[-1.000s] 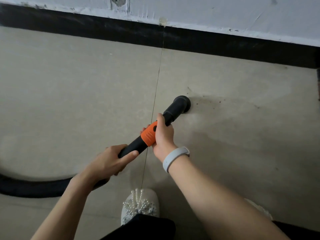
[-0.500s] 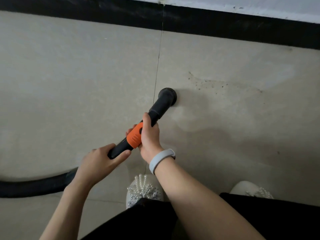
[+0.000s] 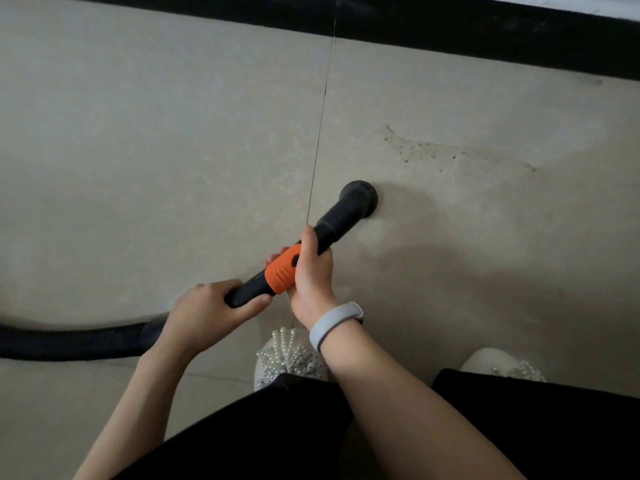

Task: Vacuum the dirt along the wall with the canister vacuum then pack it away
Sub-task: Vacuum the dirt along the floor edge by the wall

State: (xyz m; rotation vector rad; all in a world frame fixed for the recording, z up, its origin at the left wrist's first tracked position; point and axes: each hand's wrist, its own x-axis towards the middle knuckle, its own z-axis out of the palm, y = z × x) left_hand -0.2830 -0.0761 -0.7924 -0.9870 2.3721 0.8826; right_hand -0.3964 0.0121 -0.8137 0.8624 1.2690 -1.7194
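Here, two hands: left hand (image 3: 204, 306) and right hand (image 3: 313, 271), on one nozzle (image 3: 341, 213).

no legible text, brand, number or sign found in the head view. the orange collar (image 3: 282, 273) on the vacuum nozzle (image 3: 341, 216) carries only moulded ridges and a dark slot, no lettering. the pale wristband (image 3: 334, 323) is plain on its visible face.

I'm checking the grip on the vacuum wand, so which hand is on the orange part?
The right hand, the one with the pale wristband, grips the orange collar. The left hand holds the black hose end farther from the nozzle.
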